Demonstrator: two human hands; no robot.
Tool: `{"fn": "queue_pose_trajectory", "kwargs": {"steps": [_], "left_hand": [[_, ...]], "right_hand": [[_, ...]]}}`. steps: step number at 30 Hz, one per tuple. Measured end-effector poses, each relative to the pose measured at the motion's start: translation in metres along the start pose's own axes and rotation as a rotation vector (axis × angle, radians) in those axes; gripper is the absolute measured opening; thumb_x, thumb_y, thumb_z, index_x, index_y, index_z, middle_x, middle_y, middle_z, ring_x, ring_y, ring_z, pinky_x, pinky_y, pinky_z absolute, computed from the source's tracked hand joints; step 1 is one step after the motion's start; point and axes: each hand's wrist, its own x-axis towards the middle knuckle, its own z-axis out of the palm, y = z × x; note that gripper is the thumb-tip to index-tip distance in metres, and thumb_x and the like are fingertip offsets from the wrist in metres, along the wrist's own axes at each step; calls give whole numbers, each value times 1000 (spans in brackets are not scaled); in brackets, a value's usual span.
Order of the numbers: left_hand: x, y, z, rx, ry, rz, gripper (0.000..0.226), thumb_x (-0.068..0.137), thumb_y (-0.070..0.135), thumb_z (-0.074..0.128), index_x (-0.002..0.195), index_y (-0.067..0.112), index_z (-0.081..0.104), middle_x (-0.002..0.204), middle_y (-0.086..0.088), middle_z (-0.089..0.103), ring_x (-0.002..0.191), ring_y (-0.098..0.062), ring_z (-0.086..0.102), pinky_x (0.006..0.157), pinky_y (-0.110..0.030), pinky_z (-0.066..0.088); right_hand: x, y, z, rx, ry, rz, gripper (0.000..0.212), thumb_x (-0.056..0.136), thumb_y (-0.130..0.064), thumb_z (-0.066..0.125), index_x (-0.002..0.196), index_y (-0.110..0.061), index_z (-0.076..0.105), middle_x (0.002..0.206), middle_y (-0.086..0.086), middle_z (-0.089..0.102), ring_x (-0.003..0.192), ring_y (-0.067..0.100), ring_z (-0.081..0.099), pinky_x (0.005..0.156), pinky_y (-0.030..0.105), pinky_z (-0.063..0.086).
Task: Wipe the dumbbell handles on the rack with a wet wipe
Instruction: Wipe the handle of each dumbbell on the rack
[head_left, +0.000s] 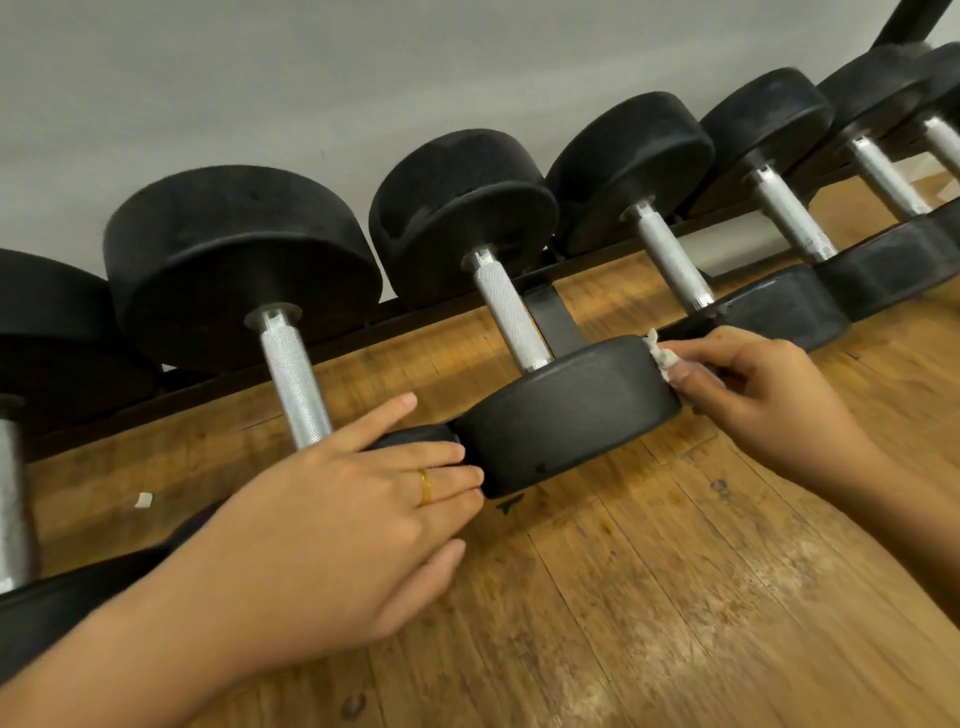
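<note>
We count seven dumbbells (561, 415) along the rack (553, 317), the leftmost and the far-right ones cut off by the frame. Each lies across the rails with its knurled bar bridging the gap, which leaves the bars reachable from the front. The left hand (353, 509) lies flat with its fingers straight and holds nothing. It rests over the front head of the second dumbbell from the left, fingertips touching the third's head, and we judge this to be a brace. The right hand (769, 400) pinches one crumpled wet wipe (662, 358) between thumb and fingers, at the right edge of the third dumbbell's front head by the rack's front rail. The wipe touches no bar, so we judge the third handle (511, 312) or its right neighbour to be next. There are two hands, well apart, one ring (425, 486), and one white scrap (143, 500) on the wooden floor (675, 571).
</note>
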Motion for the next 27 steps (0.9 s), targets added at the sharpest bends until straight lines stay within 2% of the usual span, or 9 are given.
{"fn": "queue_pose_trajectory", "kwargs": {"steps": [6,8,11,13,15,17,20,23,27], "left_hand": [[-1,2,-1,-19,23,-18,43,101,47,43,120,28,77,123,12,74,125,-8,63,116,-45,28],[0,2,-2,-33,35,-20,43,101,47,43,119,29,78,122,13,74,124,-8,64,117,-43,33],[-1,2,-3,-64,54,-25,42,99,48,44,115,31,79,119,14,74,121,-6,65,114,-40,43],[-1,3,-3,-68,60,-34,42,99,48,44,114,31,80,118,14,75,119,-5,66,111,-42,44],[-1,4,-3,-67,65,-35,43,99,48,44,114,30,80,119,13,75,119,-5,66,113,-36,44],[-2,5,-1,-63,76,-37,44,99,47,44,115,29,79,120,11,75,120,-7,66,111,-38,37],[-4,7,1,-60,84,-49,44,100,47,43,116,28,79,121,10,75,121,-8,66,109,-40,34],[-3,7,2,-59,93,-47,45,100,46,42,114,27,80,118,9,75,119,-8,67,112,-41,31],[-4,6,2,-68,102,-30,45,99,46,42,112,27,80,117,9,76,118,-8,67,120,-39,36]], "right_hand": [[24,-5,4,8,-11,76,21,97,-25,62,114,-24,73,96,-10,71,85,3,67,80,35,59],[14,-5,-1,12,-17,72,20,96,-26,63,113,-25,74,95,-11,71,83,2,67,76,30,58],[-2,-9,-8,-28,-56,33,16,94,-26,65,107,-33,71,94,-18,69,84,-4,65,68,14,48],[4,-10,-6,-72,-54,21,16,93,-25,65,106,-34,70,94,-18,68,85,-3,64,71,15,47],[17,-8,-2,-103,-39,38,18,95,-23,65,111,-28,72,96,-15,69,88,-1,63,79,21,51],[23,-5,2,-98,-23,76,20,97,-22,64,115,-22,73,100,-11,70,92,2,65,84,26,54],[6,-4,-2,-92,-31,46,20,96,-23,64,113,-28,72,97,-16,69,90,0,65,76,18,49],[-20,-9,-10,-95,-67,-25,20,93,-23,65,109,-34,71,83,-18,64,81,2,63,65,11,44],[-7,-17,-1,-51,52,-97,23,92,-25,65,112,-24,75,81,-12,62,80,4,61,68,8,42]]}}
